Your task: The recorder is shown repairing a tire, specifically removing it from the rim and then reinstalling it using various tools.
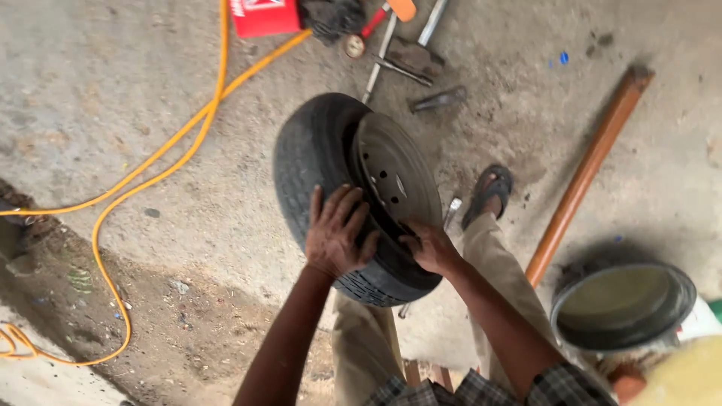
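A black car tyre (308,158) on a dark steel rim (395,177) stands upright on the concrete floor in front of me. My left hand (337,229) lies spread flat on the tyre's near tread and sidewall. My right hand (430,248) grips the tyre's lower edge next to the rim. My right leg in khaki trousers (496,263) reaches forward, its foot in a dark sandal (489,192) right of the tyre.
A yellow hose (154,162) loops across the floor at left. A red can (263,16), metal bars and hand tools (410,56) lie beyond the tyre. A long brown pipe (590,165) lies at right, beside a dark round basin (624,304) of murky water.
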